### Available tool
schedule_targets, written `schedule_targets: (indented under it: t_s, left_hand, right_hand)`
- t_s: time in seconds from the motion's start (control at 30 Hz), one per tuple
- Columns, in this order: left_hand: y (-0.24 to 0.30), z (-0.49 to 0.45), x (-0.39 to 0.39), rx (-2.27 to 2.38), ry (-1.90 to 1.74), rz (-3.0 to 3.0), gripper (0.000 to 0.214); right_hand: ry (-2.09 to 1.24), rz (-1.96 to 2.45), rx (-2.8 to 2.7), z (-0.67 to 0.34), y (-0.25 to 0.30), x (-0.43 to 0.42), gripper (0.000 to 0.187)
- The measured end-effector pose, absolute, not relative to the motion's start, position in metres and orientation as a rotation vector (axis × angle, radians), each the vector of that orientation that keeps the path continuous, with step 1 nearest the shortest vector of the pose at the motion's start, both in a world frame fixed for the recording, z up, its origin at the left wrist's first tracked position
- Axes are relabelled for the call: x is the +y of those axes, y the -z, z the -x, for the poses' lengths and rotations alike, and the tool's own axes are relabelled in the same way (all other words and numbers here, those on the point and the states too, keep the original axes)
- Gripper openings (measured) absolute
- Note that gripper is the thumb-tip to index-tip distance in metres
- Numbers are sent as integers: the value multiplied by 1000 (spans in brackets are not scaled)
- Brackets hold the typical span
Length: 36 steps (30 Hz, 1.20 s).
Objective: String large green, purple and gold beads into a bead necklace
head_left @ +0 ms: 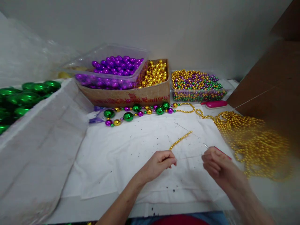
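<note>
gold bead strand (180, 140), head view: lies slanted on the white cloth (112, 156) mid table, its near end pinched in left hand (161, 163) fingertips. right hand (217, 164) is curled shut around a red-handled needle (222, 152), blurry. thin thread (185, 128) runs off the strand's far end. gold bead pile (253, 143) sits near, on the right. judgement: keep thread taut and the pinch firm so beads don't slide.

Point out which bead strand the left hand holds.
The short gold strand, one end in the left hand; the big-beaded multicoloured strand lies farther back, the gold heap to the right.
</note>
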<state>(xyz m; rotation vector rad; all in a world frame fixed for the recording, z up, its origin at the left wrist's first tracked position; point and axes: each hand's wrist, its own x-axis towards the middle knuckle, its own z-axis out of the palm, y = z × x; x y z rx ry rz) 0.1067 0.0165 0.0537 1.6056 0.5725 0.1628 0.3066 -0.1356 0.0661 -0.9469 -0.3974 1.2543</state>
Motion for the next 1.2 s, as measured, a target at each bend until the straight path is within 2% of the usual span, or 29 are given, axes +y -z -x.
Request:
schedule_targets:
  t_s: [0.1,0.2,0.43,0.57,0.77,0.9,1.07,1.2]
  left_hand:
    - [-42,-109,22,588,-159,-1657,18]
    - [-33,-113,28,614,-146,-1763,19]
    - [-26,-105,38,669,-124,-2123,25]
    - [-31,-85,46,739,-70,-2217,29]
    - [-50,-73,41,907,157,-2508,27]
    - [-56,-83,41,1060,213,-2666,29]
    - [-49,-79,64,1262,134,-2682,32]
    - [-52,-83,59,1314,-219,-2608,32]
  right_hand:
    - [-1128,693,-157,-333,-77,-148,18]
    - [-1001,583,-37,-366,-84,-160,20]
    - [-750,586,-61,-431,-86,-198,24]
    - [-720,628,-37,-444,-78,-206,24]
    - [-764,996,-82,-422,-61,-188,26]
    - [-573,1425,-312,-411,-64,-186,19]
    - [-417,1737,-548,-403,-80,-196,20]
    - [-684,1658,-613,-383,-84,-193,26]
